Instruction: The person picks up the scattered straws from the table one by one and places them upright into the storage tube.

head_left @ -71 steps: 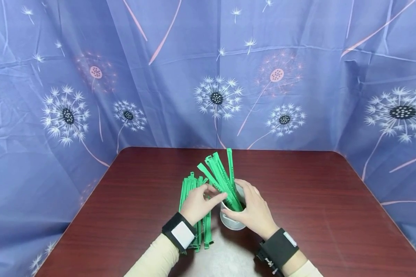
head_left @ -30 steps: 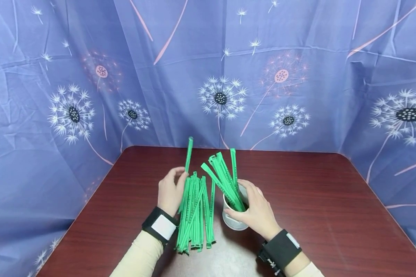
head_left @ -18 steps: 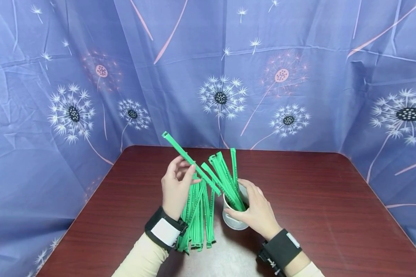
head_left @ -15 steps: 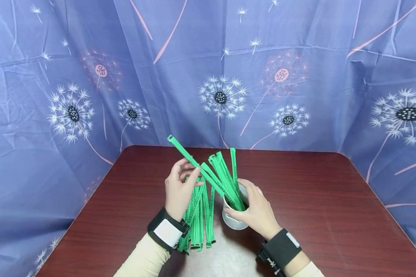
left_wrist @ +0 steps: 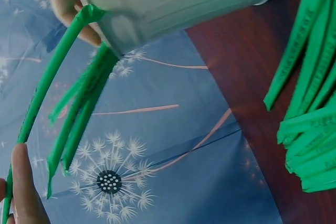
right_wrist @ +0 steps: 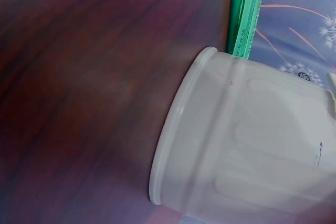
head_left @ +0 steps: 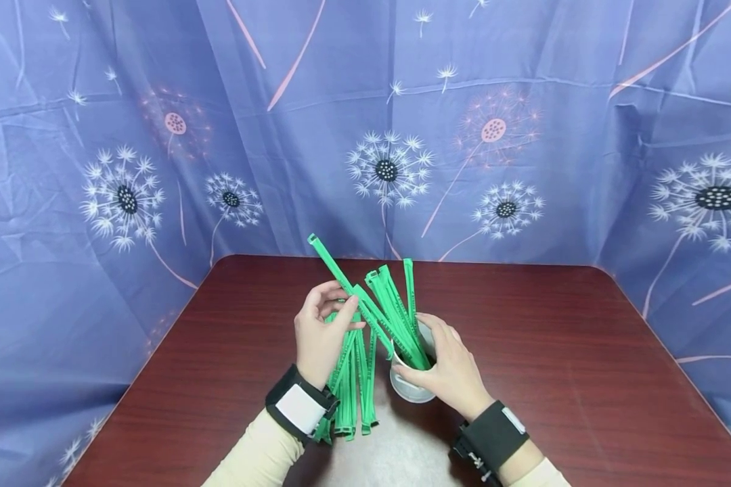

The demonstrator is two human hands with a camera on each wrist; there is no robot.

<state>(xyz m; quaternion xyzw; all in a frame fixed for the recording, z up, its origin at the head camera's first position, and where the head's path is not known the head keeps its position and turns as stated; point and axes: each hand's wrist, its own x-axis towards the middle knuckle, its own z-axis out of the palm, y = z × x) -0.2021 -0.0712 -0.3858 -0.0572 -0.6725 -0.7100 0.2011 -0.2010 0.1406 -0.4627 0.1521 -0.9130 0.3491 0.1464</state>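
Between thumb and fingers, my left hand (head_left: 323, 331) pinches a slim green wrapped straw (head_left: 329, 260) with printed lettering. It slants down to the right, and its lower end, bent over, touches the rim of a white ribbed cup (head_left: 411, 392). Several more green wrapped straws (head_left: 396, 318) stand in that cup, leaning left. My right hand (head_left: 453, 368) grips the cup round its upper part, thumb on the near side. In the left wrist view the bent end of the held straw (left_wrist: 50, 72) lies against the cup's rim (left_wrist: 113, 51).
A loose pile of green wrapped straws (head_left: 347, 399) lies on the dark red wooden table (head_left: 560, 352), left of the cup and partly beneath my left hand. A blue curtain with dandelions (head_left: 304, 169) hangs behind and at both sides.
My left hand has lifted a straw from the pile's left side, tilted it and carried it right to the cup's rim. The right hand keeps its grip on the cup.
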